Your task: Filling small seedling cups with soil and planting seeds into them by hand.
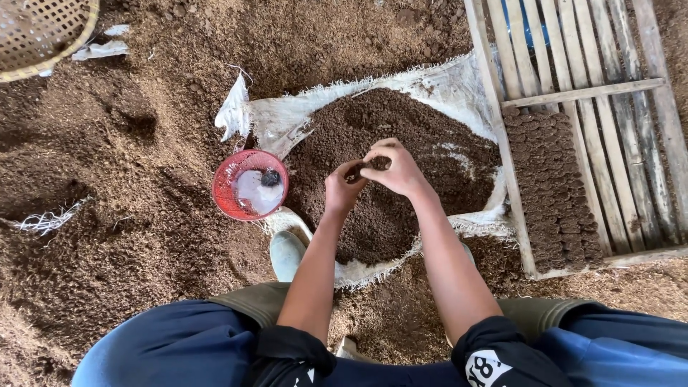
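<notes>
Hands meet over soil heap (387, 179) on white sheet (444, 89): left hand (342, 188) cupped around a dark soil lump (356, 172), right hand (394, 168) pinching and pressing it. Looks like the shaping step. Wooden tray (573, 93), rows partly filled, sits right; red basket (251, 185) left.

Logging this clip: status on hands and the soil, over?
Left hand and right hand together, fingers pinching a dark soil lump. Above soil pile on white sack. Nothing between hands and pile.
</notes>
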